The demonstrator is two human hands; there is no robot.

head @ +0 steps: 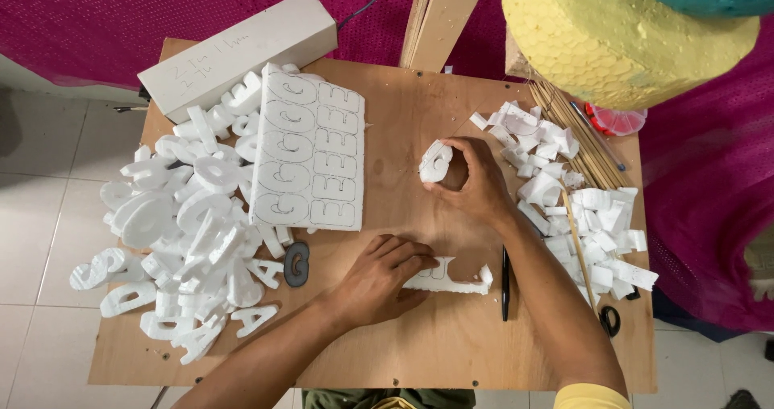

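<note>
On plywood board point(403, 118), right hand point(476, 183) gripping foam letter point(435, 161)

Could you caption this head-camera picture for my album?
Right hand lifts a cut foam letter; left hand presses a foam offcut on the plywood table.

Two bare forearms enter from the lower edge, ending in the left hand point(379, 278) and right hand point(477, 185), both ungloved. A yellow sleeve point(592, 396) covers the right upper arm. No rings, watch or wristbands show.
</note>
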